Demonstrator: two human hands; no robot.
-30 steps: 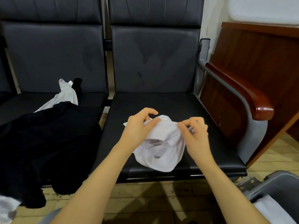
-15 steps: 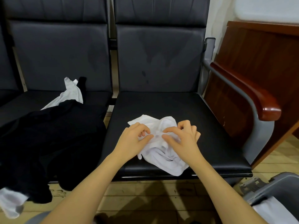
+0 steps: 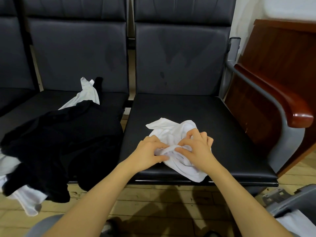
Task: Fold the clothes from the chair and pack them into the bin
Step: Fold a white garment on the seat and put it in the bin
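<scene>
Inside bin: white cloth.

No text, label, brand, number or sign can be read anywhere.

Wooden panel stands at right, dark red-brown, upright beside the seating, its top edge running off frame. A glossy wooden armrest of the same tone curves forward and down in front of the panel, mounted on a grey metal frame that sweeps to the floor. Floor is pale wood planking, scuffed, with dark shadows falling across it. A white wall shows at upper right, between the seat backs and the panel. A blurred pale shape lies above the panel; identity cannot be determined.
</scene>
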